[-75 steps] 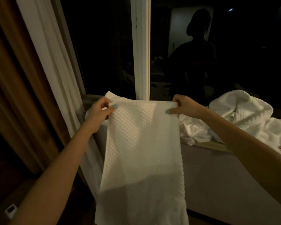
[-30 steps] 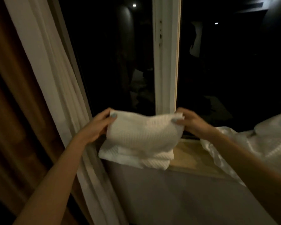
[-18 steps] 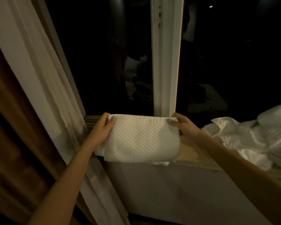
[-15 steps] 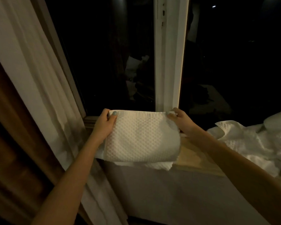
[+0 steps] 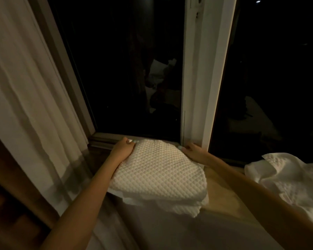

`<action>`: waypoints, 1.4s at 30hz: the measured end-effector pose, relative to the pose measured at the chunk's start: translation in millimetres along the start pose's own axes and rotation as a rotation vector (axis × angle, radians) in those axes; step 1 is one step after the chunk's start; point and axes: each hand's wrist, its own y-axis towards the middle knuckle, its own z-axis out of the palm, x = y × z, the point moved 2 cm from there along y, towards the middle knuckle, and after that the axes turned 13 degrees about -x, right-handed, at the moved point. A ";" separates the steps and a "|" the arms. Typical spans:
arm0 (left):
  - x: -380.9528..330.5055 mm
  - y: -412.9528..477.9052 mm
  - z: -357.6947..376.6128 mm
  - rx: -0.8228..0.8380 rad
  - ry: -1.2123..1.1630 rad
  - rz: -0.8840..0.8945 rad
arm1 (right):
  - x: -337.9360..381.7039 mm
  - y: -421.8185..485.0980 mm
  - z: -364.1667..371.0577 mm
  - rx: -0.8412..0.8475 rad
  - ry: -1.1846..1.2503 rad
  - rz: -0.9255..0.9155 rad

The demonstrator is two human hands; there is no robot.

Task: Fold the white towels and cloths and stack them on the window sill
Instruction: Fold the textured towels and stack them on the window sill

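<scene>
**While both hands hold its far corners, the folded towel (image 5: 157,170) lies on the stack (image 5: 179,208)**

Where the window sill (image 5: 222,184) runs under the dark glass, the waffle-weave folded towel rests on top of the stack of white folded pieces at the sill's left end. Its near edge overhangs the sill. The left hand (image 5: 122,150) curls round the far left corner, and the right hand (image 5: 193,152) pinches the far right corner beside the white window post (image 5: 202,69). Loose cloths (image 5: 287,177) lie crumpled on the sill to the right, apart from the stack. A pale curtain (image 5: 25,105) hangs at left.
</scene>
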 end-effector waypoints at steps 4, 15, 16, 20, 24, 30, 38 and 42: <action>-4.6 5.0 5.5 0.013 -0.013 -0.027 | -3.2 -2.2 -9.4 0.157 0.002 -0.038; -45.8 15.4 0.9 -0.055 -0.191 0.025 | 21.7 -0.5 -52.4 -0.192 -0.155 -0.203; -41.8 15.5 2.7 -0.022 -0.154 0.003 | 20.6 -3.6 -47.6 -0.208 -0.187 -0.192; -36.7 6.9 -0.1 -0.004 -0.002 0.027 | 13.4 -27.1 -38.0 -0.131 -0.063 -0.197; -85.3 -23.9 -9.9 -0.133 0.239 0.397 | 2.7 -62.6 -50.8 -0.156 0.039 -0.106; -170.9 -126.9 34.8 -0.006 0.008 0.795 | -48.5 -140.7 -92.1 -0.327 -0.095 0.021; -224.1 -233.6 144.3 0.207 -0.085 0.832 | -160.6 -246.8 -163.1 -0.527 -0.306 0.167; -274.2 -265.9 183.2 0.252 -0.096 0.874 | -217.1 -273.5 -220.5 -0.715 -0.311 0.232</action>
